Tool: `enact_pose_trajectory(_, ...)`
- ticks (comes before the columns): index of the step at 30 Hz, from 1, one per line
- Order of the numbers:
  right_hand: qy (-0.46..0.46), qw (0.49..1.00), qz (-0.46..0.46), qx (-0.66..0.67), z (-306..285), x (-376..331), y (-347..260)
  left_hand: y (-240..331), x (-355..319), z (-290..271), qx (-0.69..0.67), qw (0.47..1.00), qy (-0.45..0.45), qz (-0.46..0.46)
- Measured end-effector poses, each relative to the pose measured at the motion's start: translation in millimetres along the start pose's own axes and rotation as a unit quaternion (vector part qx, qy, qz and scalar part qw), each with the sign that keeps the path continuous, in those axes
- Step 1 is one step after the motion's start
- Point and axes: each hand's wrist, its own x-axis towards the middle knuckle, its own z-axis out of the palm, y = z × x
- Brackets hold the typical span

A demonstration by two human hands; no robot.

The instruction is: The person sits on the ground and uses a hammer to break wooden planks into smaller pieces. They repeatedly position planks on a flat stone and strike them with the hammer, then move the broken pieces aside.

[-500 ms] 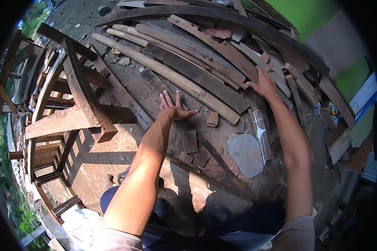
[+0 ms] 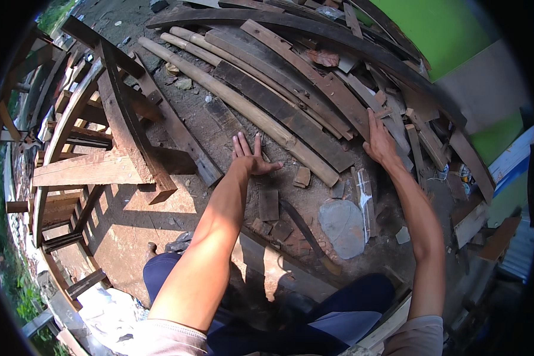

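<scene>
My left hand (image 2: 255, 159) is open, its fingers spread and palm down, at the near end of a short flat board (image 2: 224, 113) on the dirt. It holds nothing. My right hand (image 2: 382, 144) grips the near end of a long brown wooden plank (image 2: 308, 70), thumb on one side and fingers on the other. That plank lies slantwise on top of the timber pile. Between my hands run a dark flat board (image 2: 282, 114) and a bamboo pole (image 2: 231, 98), side by side on the ground.
At left stands a wooden frame (image 2: 92, 169) with jutting beams. Closer to me lie a machete-like blade (image 2: 305, 228), a flat grey stone (image 2: 342, 228) and a small wood block (image 2: 302, 177). A large curved dark beam (image 2: 314, 25) spans the pile; a green wall panel (image 2: 433, 35) stands beyond.
The plank's near end has slid a little toward me with my right hand on it. My left hand stays spread in nearly the same place. The view has shifted slightly.
</scene>
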Motion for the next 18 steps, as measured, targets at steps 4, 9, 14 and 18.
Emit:
enact_pose_trajectory(4, 0.032, 0.999, 0.003, -0.031, -15.4, -1.7, 11.0, 4.1, -6.5, -7.4, -0.017, 1.0, 0.003, -0.002)
enact_pose_trajectory(9, 0.069, 0.995, 0.018, -0.066, -47.8, 21.0, 33.8, 1.4, -1.1, -7.0, -0.009, 1.0, -0.01, 0.003)
enact_pose_trajectory(14, 0.07, 0.993, -0.002, -0.095, -48.9, 26.9, 64.1, -1.0, -1.2, -5.0, -0.013, 1.0, -0.017, 0.006)
enact_pose_trajectory(18, 0.106, 0.986, 0.043, -0.124, -21.0, 31.8, 105.2, 0.5, 0.3, -5.9, -0.011, 1.0, -0.015, 0.007)
